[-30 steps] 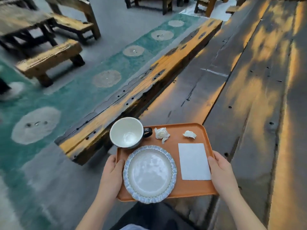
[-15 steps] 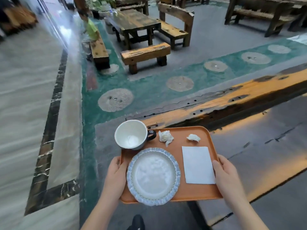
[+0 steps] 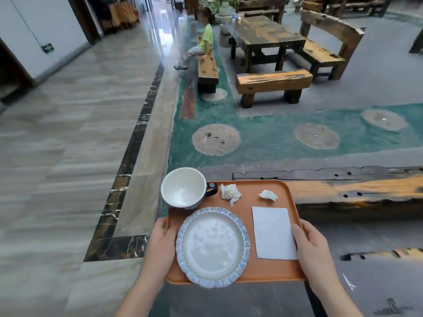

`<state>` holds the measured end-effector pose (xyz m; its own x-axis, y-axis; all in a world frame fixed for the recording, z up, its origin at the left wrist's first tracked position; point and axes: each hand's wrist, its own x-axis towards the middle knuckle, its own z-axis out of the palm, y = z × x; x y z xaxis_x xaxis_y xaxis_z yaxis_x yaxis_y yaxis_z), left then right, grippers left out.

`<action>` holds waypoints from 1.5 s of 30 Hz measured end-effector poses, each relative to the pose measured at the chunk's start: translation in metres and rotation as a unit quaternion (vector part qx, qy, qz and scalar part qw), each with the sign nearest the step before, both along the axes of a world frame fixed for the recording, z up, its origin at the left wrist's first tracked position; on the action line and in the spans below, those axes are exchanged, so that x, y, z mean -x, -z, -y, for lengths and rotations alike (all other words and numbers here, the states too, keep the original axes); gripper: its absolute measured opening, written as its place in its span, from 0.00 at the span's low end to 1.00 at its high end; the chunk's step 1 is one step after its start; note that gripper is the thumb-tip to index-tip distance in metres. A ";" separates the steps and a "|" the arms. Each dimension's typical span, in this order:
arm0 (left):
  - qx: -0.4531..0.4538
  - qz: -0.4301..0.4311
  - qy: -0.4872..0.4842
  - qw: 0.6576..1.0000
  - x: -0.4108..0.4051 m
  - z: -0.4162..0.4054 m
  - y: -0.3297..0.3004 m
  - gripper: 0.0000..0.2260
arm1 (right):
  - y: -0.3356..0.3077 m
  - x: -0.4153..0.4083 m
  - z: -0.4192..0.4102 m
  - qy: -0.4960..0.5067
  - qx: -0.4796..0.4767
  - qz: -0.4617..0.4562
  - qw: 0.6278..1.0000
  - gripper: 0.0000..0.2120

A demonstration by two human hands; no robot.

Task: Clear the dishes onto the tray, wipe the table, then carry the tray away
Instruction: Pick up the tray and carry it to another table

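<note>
An orange tray [image 3: 249,272] is held level in front of me, off the table. My left hand [image 3: 160,245] grips its left rim and my right hand [image 3: 312,250] grips its right rim. On the tray lie a blue-rimmed plate [image 3: 212,247] at the front left, a white cup [image 3: 184,188] with a dark handle at the back left, two crumpled tissues [image 3: 230,192] [image 3: 267,195] along the back, and a flat white napkin [image 3: 273,233] on the right.
A long wooden bench [image 3: 357,191] runs right of the tray, with the dark table [image 3: 377,282] nearer me. Ahead lies green flooring with round stones [image 3: 216,139], more benches and a table [image 3: 263,34]. A person [image 3: 201,43] sits on a bench. A marble corridor [image 3: 68,145] stretches left.
The view has swung left, away from the table and toward the corridor and seating area. Both hands keep the same grip on the tray, and its load has not shifted.
</note>
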<state>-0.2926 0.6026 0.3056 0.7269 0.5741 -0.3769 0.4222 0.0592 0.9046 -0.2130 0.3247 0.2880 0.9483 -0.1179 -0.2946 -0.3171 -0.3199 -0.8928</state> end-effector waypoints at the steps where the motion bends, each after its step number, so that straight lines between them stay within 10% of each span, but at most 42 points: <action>1: 0.000 -0.002 -0.004 1.000 -0.003 -0.012 0.001 0.08 | 0.002 -0.007 -0.013 -0.007 -0.001 -0.001 1.000 0.09; 14: 0.019 -0.005 -0.055 0.998 -0.105 -0.108 0.033 0.02 | 0.028 -0.133 -0.118 -0.055 0.002 -0.019 0.998 0.10; 45: -0.001 -0.022 0.033 0.999 -0.696 -0.285 0.070 0.08 | 0.045 -0.689 -0.275 -0.028 0.074 -0.055 0.995 0.08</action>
